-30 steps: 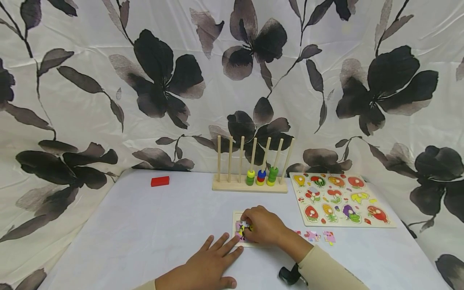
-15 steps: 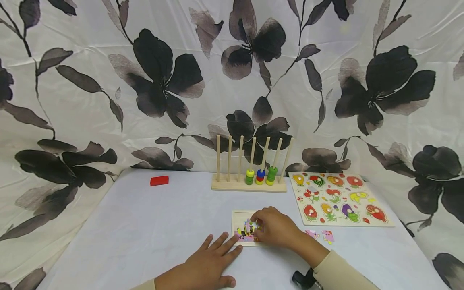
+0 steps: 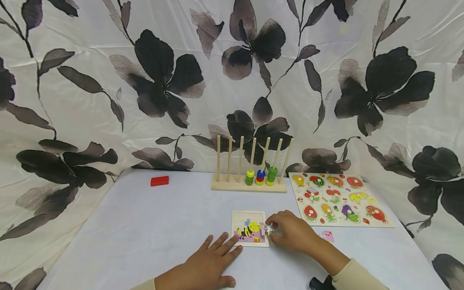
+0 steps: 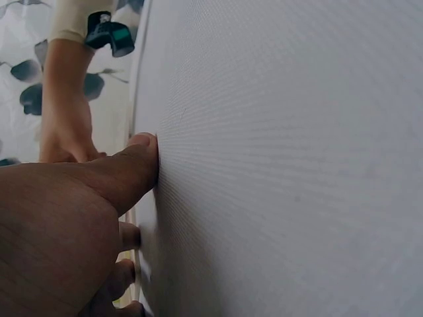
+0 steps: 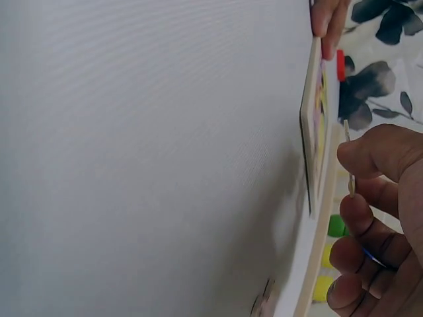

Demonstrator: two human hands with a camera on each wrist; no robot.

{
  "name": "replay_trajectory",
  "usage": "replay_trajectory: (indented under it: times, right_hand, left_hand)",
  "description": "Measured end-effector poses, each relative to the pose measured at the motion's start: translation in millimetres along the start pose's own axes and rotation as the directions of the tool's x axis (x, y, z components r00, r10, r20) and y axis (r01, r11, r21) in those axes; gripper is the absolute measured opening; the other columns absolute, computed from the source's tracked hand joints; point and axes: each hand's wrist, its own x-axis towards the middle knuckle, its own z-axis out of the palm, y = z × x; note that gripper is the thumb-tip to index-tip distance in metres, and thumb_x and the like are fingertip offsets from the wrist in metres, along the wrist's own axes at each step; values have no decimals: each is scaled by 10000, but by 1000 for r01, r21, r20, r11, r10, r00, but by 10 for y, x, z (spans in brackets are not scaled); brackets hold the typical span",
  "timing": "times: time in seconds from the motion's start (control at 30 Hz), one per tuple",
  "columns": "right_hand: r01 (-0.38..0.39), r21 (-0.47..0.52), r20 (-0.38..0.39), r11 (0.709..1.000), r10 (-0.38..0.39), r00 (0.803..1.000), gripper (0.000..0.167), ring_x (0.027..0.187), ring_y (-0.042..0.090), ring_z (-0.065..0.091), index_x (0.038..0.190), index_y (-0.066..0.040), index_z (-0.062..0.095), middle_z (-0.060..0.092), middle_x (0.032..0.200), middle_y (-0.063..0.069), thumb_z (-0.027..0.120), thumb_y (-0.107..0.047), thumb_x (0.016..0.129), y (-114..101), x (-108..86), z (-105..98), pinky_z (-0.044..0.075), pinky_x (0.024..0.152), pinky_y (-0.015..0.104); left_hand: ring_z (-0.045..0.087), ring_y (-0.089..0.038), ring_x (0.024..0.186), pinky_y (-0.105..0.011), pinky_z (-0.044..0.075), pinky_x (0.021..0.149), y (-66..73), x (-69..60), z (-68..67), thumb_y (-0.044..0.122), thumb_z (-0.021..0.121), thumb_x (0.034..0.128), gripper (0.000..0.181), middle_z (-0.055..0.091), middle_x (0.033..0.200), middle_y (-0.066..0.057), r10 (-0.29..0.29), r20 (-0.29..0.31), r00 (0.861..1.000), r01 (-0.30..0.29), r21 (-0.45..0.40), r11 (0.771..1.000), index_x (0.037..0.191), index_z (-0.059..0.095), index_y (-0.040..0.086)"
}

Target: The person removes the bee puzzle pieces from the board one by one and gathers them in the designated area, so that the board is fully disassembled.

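Observation:
My right hand (image 3: 291, 231) pinches a small jigsaw piece (image 3: 267, 229) between thumb and fingers, just off the right edge of a small wooden puzzle board (image 3: 237, 217). Edge-on in the right wrist view, the held piece (image 5: 347, 131) is raised off the table, beside the board (image 5: 307, 125). Joined pieces on the board form a yellow-and-black bee picture (image 3: 250, 230); its upper part and left strip show bare wood. My left hand (image 3: 212, 262) lies with fingers spread, fingertips at the board's lower left corner. Another pink piece (image 3: 328, 236) lies right of my right hand.
Behind the board stands a wooden peg stand (image 3: 250, 186) with coloured rings on three pegs. A fruit puzzle board (image 3: 344, 222) lies at the back right, a red block (image 3: 160, 181) at the back left. White cloth (image 3: 163, 217) covers the table.
My right hand has moved right, from over the puzzle board to beside its right edge, uncovering the bee picture. Its forearm now covers where loose pieces showed. The left hand has stayed put.

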Motion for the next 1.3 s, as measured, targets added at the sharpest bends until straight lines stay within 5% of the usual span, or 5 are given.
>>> replay_trajectory:
  times: [0.77,1.03,1.3]
  right_hand:
    - [-49,24,-9,999,49,999,259,824,23,486,1066,-230,734,535,855,-173,818,-169,828,297,-378,-78,479,709,273]
    - [-130,-17,-1,991,130,991,279,912,21,516,1077,-290,728,550,926,-221,825,-209,828,349,-512,-97,519,780,328]
    - [-86,-19,-13,996,86,996,269,920,28,511,1078,-260,734,541,923,-224,824,-212,829,414,-648,-108,514,790,324]
  left_hand:
    - [156,-262,1556,-615,234,1174,-8,-11,-20,693,560,922,828,192,1696,42,20,-2,1000,-20,-18,1000,1613,347,290]
    - [151,-261,1557,-613,226,1178,-11,-7,-25,691,562,924,825,187,1697,46,18,6,1000,-17,-29,999,1614,343,295]
    - [154,-264,1556,-618,233,1173,-19,-5,-19,689,554,931,820,186,1698,41,29,1,1000,-29,-25,999,1615,341,291]
